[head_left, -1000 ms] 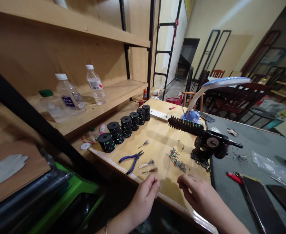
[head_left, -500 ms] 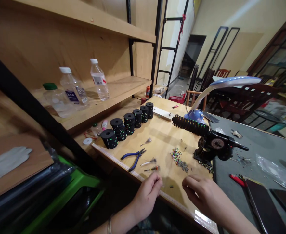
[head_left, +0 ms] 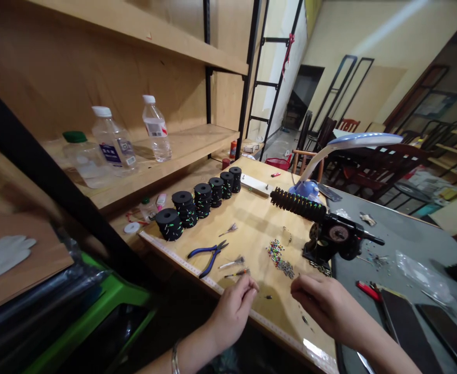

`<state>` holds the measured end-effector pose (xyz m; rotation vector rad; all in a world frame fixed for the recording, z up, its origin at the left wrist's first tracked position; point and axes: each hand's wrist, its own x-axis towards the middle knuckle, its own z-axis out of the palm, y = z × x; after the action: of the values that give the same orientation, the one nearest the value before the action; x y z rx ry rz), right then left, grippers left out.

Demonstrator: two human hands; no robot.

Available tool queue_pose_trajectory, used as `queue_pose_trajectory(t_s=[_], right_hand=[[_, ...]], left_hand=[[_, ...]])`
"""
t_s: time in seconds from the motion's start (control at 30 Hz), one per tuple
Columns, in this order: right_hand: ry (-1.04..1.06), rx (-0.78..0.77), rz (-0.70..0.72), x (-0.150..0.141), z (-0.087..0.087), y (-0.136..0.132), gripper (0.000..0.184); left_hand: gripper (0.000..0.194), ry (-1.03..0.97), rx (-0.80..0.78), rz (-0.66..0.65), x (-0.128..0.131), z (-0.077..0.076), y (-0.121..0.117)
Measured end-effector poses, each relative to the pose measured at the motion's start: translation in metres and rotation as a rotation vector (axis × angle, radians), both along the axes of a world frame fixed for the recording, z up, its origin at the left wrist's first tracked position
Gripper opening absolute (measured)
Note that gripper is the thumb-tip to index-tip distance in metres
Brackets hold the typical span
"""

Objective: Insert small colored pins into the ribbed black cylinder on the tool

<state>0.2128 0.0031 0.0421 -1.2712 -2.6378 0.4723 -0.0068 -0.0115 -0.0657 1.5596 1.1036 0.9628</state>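
My left hand (head_left: pixel 235 305) is held over the front edge of the wooden tabletop, thumb and fingers pinched together. Whatever it grips is too fine to make out. Facing it across a gap, my right hand (head_left: pixel 324 304) has its fingers curled in, and what they hold is hidden. A small dark piece (head_left: pixel 268 297) shows between the hands, and a small dark metallic bit (head_left: pixel 305 319) is below my right fingers. Just beyond are a pile of coloured beads (head_left: pixel 276 250), grey metal pieces (head_left: pixel 286 268), feathery-ended lures (head_left: pixel 237 273) and blue-handled pliers (head_left: pixel 209 255).
Black spools (head_left: pixel 169 223) with green-tipped bits stand in a row at the left. A black winding device (head_left: pixel 335 231) bears a ribbed black roll (head_left: pixel 296 202). Behind it is a blue desk lamp (head_left: pixel 308 188). Phones (head_left: pixel 407 332) and a red-handled tool (head_left: pixel 368 291) lie right.
The view has shifted slightly, with the tabletop things now further left. Small dark bits have come into sight below my right hand. Both hands keep nearly the same closed pose.
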Motion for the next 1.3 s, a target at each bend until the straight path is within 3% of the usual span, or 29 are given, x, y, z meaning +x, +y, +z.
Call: queue_pose_trajectory(t_s=[0.17,0.27,0.4,0.47,0.57,0.77,0.87,1.0,1.3], right_hand=[[0.04,-0.095,-0.017,-0.004,0.005,0.004,0.02],[0.07,-0.158,-0.014,-0.004,0.009,0.006,0.02],[0.107,-0.171,-0.028,-0.003,0.016,0.008,0.018],[0.124,-0.175,-0.031,-0.003,0.019,0.009,0.018],[0.101,-0.164,-0.02,-0.002,0.021,0.01,0.023],[-0.034,-0.011,-0.006,0.004,0.02,0.016,0.015],[-0.052,0.024,0.017,0.006,0.021,0.018,0.021],[-0.017,0.025,0.004,0.008,0.024,0.018,0.023],[0.083,-0.04,-0.057,0.02,0.032,0.016,0.021]], left_hand=[[0.012,0.166,0.109,-0.021,0.005,0.01,0.009],[0.02,0.05,0.03,-0.039,0.016,0.025,0.016],[0.027,-0.249,-0.099,-0.234,0.037,0.042,0.024],[0.023,-0.314,-0.077,-0.276,0.045,0.047,0.027],[0.009,-0.279,-0.02,-0.23,0.048,0.051,0.03],[0.011,-0.228,-0.026,-0.207,0.045,0.049,0.034],[0.012,-0.281,-0.059,-0.225,0.046,0.046,0.036],[0.011,-0.343,-0.107,-0.257,0.046,0.041,0.037],[0.015,-0.183,-0.084,-0.245,0.035,0.027,0.026]])
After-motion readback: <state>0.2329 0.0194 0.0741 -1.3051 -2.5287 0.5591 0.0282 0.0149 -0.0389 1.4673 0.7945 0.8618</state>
